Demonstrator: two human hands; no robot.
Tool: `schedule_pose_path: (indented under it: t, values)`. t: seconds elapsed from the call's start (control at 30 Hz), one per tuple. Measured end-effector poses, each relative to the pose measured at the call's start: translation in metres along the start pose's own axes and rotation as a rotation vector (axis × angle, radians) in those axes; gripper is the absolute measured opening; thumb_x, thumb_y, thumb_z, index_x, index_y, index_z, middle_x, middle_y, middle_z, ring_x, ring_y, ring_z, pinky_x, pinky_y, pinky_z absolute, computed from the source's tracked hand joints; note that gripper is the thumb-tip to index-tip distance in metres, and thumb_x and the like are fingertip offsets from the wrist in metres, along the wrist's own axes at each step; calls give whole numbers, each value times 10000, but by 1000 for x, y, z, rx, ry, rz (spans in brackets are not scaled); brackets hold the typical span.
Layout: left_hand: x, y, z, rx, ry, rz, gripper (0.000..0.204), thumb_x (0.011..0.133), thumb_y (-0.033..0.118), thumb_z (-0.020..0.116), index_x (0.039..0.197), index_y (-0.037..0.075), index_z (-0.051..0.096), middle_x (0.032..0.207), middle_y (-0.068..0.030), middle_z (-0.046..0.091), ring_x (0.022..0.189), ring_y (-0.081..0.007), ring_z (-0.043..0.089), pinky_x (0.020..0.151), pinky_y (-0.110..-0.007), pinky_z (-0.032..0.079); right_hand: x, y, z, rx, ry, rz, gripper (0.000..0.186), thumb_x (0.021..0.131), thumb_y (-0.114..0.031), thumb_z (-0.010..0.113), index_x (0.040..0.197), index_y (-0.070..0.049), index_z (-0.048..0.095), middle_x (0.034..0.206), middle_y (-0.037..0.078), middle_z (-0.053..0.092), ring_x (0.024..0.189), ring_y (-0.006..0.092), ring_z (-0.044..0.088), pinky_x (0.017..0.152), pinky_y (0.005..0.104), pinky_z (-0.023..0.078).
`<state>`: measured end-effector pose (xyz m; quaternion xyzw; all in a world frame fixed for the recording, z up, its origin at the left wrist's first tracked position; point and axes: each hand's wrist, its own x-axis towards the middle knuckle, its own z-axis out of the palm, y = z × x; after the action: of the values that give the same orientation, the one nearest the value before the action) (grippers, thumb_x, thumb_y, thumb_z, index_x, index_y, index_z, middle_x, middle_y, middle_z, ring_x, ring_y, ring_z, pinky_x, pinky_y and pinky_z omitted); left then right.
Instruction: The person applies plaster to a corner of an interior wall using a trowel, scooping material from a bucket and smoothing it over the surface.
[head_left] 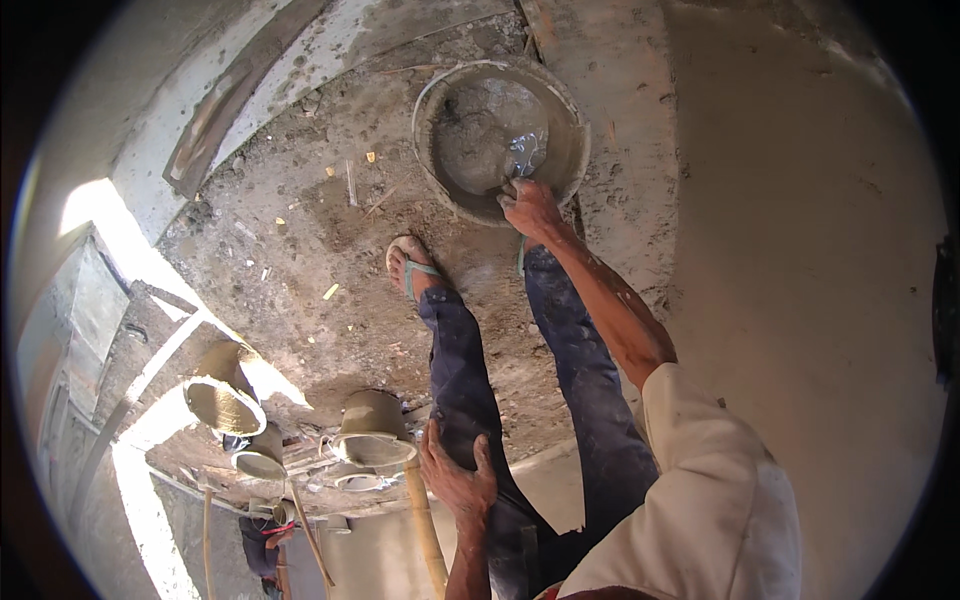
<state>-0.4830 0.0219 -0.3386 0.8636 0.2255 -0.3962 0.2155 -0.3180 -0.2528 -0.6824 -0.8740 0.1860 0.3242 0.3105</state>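
Note:
A wide round bucket (574,112) holding wet grey mortar (470,130) stands on the dirty floor before my feet. My right hand (531,210) reaches down to its near rim, with the fingers bent and closed just inside the edge. What they grip, if anything, is hidden by the hand. A shiny wet patch (526,152) glints in the mortar just beyond the fingertips; I cannot tell whether it is water or a metal blade. Resting on my left knee, my left hand (460,478) is open, fingers spread over the dark trousers (465,350).
Several mortar-caked buckets (372,420) stand at the lower left near a bamboo pole (424,520) and thin sticks. Another person (262,550) is farther back there. A plank (225,110) lies upper left. A plastered wall (800,260) rises on the right. Small debris dots the floor.

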Motion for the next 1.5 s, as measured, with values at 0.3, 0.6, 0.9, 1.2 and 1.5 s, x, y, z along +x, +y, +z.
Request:
schedule_pose_path:
  t: [0.3, 0.6, 0.9, 1.2, 1.5]
  values:
    - [0, 5, 5, 0, -2, 24, 815, 897, 410, 773, 1537, 33, 435, 1486, -209, 533, 1367, -422, 505, 1127, -542, 374, 39, -12, -2, 7, 153, -7, 350, 891, -235, 750, 1093, 47, 701, 1017, 268, 742, 972, 422, 721, 876, 455, 576]
    - [-6, 16, 7, 79, 16, 14, 798, 904, 409, 764, 1528, 30, 440, 1492, -207, 524, 1371, -422, 502, 1139, -540, 378, -9, -12, -12, 352, 36, -66, 454, 974, -275, 725, 1257, 69, 638, 1189, 251, 728, 1152, 380, 703, 953, 438, 566]
    - [-24, 29, 8, 138, 131, 21, 755, 922, 458, 725, 1490, 21, 486, 1480, -220, 526, 1373, -429, 497, 1130, -541, 392, -98, -61, -177, 128, 27, -180, 565, 939, -436, 733, 1268, 19, 672, 1024, 283, 738, 974, 434, 728, 827, 501, 584]
    - [-50, 73, -9, -107, 252, 86, 749, 844, 344, 811, 1413, -52, 528, 1404, -273, 540, 1328, -455, 517, 1096, -533, 436, -323, -248, -520, 41, 67, -690, 410, 991, -310, 686, 1228, 22, 649, 932, 249, 686, 877, 423, 699, 784, 494, 562]
    - [-29, 118, -80, -187, 314, 264, 697, 861, 253, 820, 1392, -98, 535, 1379, -321, 569, 1250, -478, 582, 1082, -508, 466, -425, -323, -891, 853, -120, -603, 306, 1081, -196, 538, 1172, 74, 650, 729, 114, 648, 447, 106, 531, 314, 267, 416]
